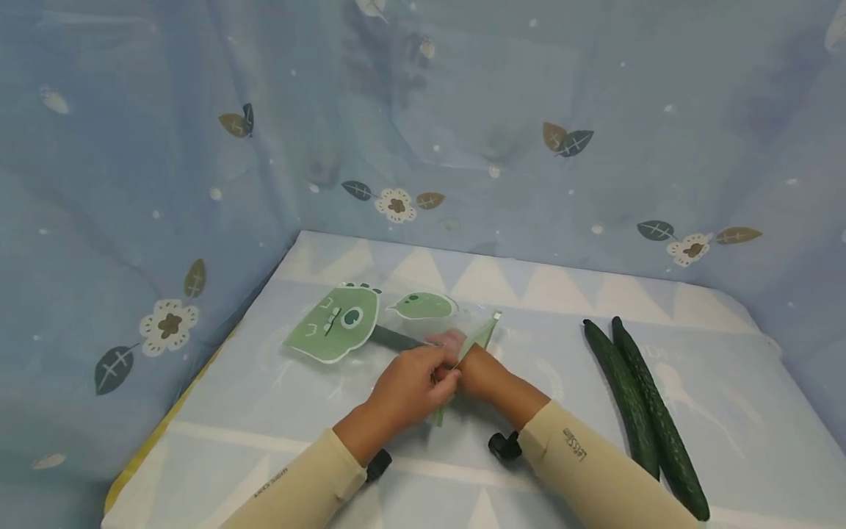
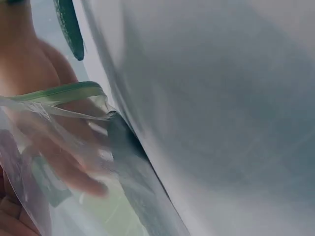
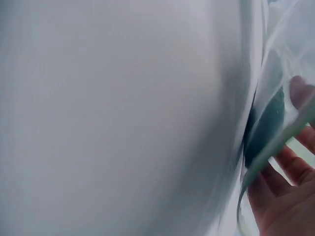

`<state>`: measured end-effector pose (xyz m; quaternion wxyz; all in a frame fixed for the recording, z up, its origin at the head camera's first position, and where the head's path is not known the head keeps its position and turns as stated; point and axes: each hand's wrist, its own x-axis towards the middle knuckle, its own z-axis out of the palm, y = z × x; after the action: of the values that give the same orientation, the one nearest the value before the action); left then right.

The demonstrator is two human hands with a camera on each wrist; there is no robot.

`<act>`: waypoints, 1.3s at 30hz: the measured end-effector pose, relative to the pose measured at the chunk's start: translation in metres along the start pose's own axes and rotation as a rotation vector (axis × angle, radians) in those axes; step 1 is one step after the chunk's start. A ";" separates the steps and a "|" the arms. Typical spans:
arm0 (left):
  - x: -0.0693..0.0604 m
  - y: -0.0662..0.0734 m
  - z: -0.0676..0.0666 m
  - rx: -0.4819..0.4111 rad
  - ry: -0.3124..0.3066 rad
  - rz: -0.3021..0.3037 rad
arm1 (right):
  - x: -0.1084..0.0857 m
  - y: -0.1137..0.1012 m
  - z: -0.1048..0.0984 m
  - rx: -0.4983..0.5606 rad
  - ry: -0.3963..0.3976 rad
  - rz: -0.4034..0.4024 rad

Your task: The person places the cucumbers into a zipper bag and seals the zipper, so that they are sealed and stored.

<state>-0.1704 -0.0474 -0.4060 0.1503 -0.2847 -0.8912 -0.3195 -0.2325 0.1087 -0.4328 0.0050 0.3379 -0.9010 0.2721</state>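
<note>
A clear plastic bag with green cartoon print (image 1: 330,327) and a green strip along its mouth (image 1: 480,334) lies on the table. My left hand (image 1: 413,386) pinches the bag's edge. My right hand (image 1: 489,376) reaches through the mouth; in the left wrist view its fingers (image 2: 69,167) show blurred through the plastic. A dark green cucumber (image 1: 396,339) is inside the bag, also visible in the right wrist view (image 3: 268,128). There my right hand (image 3: 288,201) has its fingers extended beside the cucumber; whether they touch it I cannot tell.
Two long cucumbers (image 1: 621,389) (image 1: 661,411) lie side by side on the right of the table, close to my right sleeve. A patterned blue curtain (image 1: 463,132) hangs behind and beside the table (image 1: 529,294).
</note>
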 end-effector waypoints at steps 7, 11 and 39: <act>0.006 0.002 0.000 -0.013 -0.052 -0.101 | -0.074 0.002 -0.030 0.016 0.000 0.227; 0.008 0.002 0.000 -0.014 -0.046 -0.124 | -0.114 0.012 -0.050 0.000 0.106 0.381; 0.008 -0.002 0.001 -0.044 -0.047 -0.156 | -0.216 0.046 -0.102 -0.233 -0.073 1.117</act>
<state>-0.1777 -0.0449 -0.4037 0.0979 -0.2252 -0.9067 -0.3430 -0.1114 0.3185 -0.4101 -0.1336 -0.1833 -0.9664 0.1206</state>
